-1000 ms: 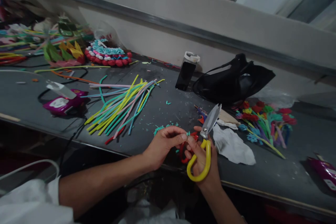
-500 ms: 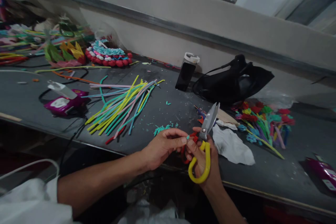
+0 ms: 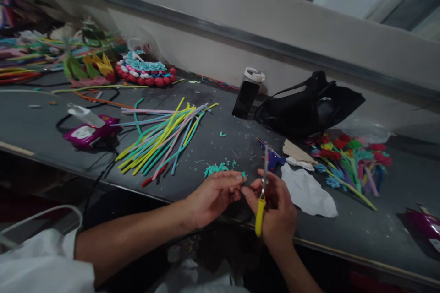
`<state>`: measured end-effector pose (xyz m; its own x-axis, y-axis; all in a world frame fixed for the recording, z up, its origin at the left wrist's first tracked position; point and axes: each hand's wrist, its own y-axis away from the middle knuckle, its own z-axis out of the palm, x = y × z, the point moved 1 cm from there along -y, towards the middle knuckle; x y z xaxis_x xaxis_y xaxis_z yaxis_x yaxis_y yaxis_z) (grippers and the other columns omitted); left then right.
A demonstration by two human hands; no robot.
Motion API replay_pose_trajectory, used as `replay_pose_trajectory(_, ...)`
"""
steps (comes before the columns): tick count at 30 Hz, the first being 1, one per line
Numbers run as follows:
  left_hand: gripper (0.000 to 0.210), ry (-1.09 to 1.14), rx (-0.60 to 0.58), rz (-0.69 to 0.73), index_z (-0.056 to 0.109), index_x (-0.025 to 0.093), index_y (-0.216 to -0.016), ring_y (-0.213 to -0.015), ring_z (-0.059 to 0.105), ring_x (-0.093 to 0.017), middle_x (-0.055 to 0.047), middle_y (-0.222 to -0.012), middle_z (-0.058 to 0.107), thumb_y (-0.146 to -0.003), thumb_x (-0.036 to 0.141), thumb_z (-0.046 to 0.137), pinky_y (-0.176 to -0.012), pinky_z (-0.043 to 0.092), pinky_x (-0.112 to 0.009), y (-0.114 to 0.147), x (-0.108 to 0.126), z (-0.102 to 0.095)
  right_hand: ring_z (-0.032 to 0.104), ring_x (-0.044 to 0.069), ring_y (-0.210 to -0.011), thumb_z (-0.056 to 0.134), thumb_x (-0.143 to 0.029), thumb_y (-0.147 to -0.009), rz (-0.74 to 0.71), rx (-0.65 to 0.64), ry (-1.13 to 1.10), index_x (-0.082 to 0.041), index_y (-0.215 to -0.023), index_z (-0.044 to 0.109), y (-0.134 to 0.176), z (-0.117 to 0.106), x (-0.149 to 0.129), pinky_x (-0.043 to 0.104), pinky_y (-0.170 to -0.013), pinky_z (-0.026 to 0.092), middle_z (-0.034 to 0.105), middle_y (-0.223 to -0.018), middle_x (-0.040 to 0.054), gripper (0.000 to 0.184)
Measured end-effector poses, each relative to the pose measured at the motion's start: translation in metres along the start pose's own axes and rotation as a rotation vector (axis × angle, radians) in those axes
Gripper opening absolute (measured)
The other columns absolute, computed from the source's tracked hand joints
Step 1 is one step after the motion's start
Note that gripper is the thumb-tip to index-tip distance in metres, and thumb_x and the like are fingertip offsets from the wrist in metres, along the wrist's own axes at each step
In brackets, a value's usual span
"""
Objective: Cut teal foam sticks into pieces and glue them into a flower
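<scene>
Over the front edge of the dark table, my left hand [image 3: 216, 194] pinches a small teal piece [image 3: 244, 175] between thumb and fingertips. Just to its right, my right hand [image 3: 280, 206] is closed around scissors [image 3: 264, 187] with a yellow handle. The scissors are seen edge-on with the blades pointing away from me, and their other handle is mostly hidden by my hand. Beyond my left fingers lies a small heap of teal clippings [image 3: 216, 169]. A loose bundle of yellow, teal, pink and blue fuzzy stems [image 3: 165, 142] rests to the left.
A purple glue gun [image 3: 91, 132] sits at left, another purple device [image 3: 424, 226] at far right. A white cloth [image 3: 307, 190], colourful stem flowers [image 3: 357, 160] and a black bag [image 3: 307, 107] occupy the right. A white-lidded bottle [image 3: 248, 94] stands near the wall [image 3: 206, 50].
My right hand has turned the scissors from flat-facing to edge-on and moved slightly away from my left hand. The left hand still pinches the teal piece. The view has shifted a little.
</scene>
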<state>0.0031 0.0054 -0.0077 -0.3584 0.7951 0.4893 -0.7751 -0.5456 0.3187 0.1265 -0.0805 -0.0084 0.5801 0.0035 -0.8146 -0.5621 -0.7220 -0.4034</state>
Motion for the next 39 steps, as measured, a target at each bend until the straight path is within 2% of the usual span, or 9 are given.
replay_pose_trajectory(4,0.012,-0.008,-0.002,0.003,0.067,0.014,-0.07,-0.062,0.056,-0.011,0.0,-0.063,0.061,-0.066,0.017,0.078,-0.069,0.042,-0.025,0.002,-0.003,0.001,0.065,0.017,-0.069,0.077,-0.037,-0.072,-0.129,0.035,0.135,-0.025,-0.107,0.064,0.004,0.003,0.008,0.03,-0.065,0.054,0.07,-0.091,0.0047,0.04)
replay_pose_trajectory(13,0.015,-0.049,0.015,-0.068,0.069,0.014,-0.07,-0.061,0.055,-0.011,-0.001,-0.065,0.064,-0.059,0.017,0.079,-0.07,0.042,-0.027,0.004,-0.004,0.001,0.068,0.021,-0.077,0.076,-0.037,-0.072,-0.132,0.039,0.135,-0.025,-0.108,0.065,0.005,0.003,0.016,0.033,-0.07,0.054,0.071,-0.094,0.0054,0.039)
replay_pose_trajectory(18,0.016,-0.173,-0.015,-0.022,0.07,0.012,-0.069,-0.066,0.057,-0.013,-0.003,-0.069,0.066,-0.062,0.022,0.08,-0.071,0.041,-0.027,0.004,-0.002,0.002,0.068,0.018,-0.07,0.073,-0.036,-0.076,-0.156,-0.008,0.163,-0.024,-0.112,0.062,0.003,0.003,0.014,0.029,-0.064,0.054,0.071,-0.093,0.0041,0.039)
replay_pose_trajectory(21,0.017,-0.198,0.007,0.049,0.07,0.012,-0.072,-0.067,0.057,-0.011,-0.003,-0.072,0.067,-0.064,0.023,0.08,-0.071,0.04,-0.025,0.005,-0.002,0.002,0.069,0.018,-0.072,0.073,-0.039,-0.077,-0.154,-0.047,0.178,-0.023,-0.114,0.06,0.002,0.0,0.01,0.029,-0.066,0.054,0.071,-0.092,0.0037,0.042)
replay_pose_trajectory(25,0.018,-0.167,0.028,0.145,0.071,0.012,-0.079,-0.066,0.054,-0.008,-0.001,-0.073,0.064,-0.068,0.023,0.081,-0.068,0.039,-0.022,0.006,0.003,0.0,0.068,0.019,-0.07,0.07,-0.047,-0.08,-0.211,-0.095,0.261,-0.022,-0.113,0.059,0.003,-0.005,0.007,0.03,-0.065,0.054,0.071,-0.089,0.0041,0.043)
replay_pose_trajectory(29,0.017,-0.113,0.002,0.211,0.07,0.013,-0.081,-0.067,0.054,-0.008,-0.001,-0.076,0.062,-0.07,0.022,0.08,-0.069,0.041,-0.022,0.008,0.011,-0.001,0.069,0.022,-0.078,0.064,-0.051,-0.083,-0.313,-0.131,0.363,-0.018,-0.116,0.056,0.007,-0.009,0.012,0.032,-0.07,0.055,0.071,-0.092,0.0083,0.047)
replay_pose_trajectory(33,0.017,-0.109,-0.014,0.202,0.067,0.014,-0.08,-0.065,0.054,-0.008,0.0,-0.072,0.06,-0.072,0.024,0.079,-0.067,0.041,-0.022,0.011,0.015,-0.001,0.069,0.022,-0.084,0.06,-0.051,-0.087,-0.446,-0.171,0.406,-0.017,-0.114,0.056,0.009,-0.007,0.017,0.031,-0.072,0.055,0.07,-0.098,0.0104,0.043)
replay_pose_trajectory(39,0.02,-0.126,-0.01,0.199,0.068,0.013,-0.083,-0.065,0.052,-0.008,-0.001,-0.076,0.06,-0.07,0.024,0.08,-0.066,0.04,-0.022,0.011,0.015,-0.003,0.067,0.021,-0.08,0.062,-0.048,-0.088,-0.529,-0.155,0.43,-0.015,-0.115,0.055,0.012,-0.004,0.016,0.032,-0.073,0.054,0.069,-0.091,0.0085,0.043)
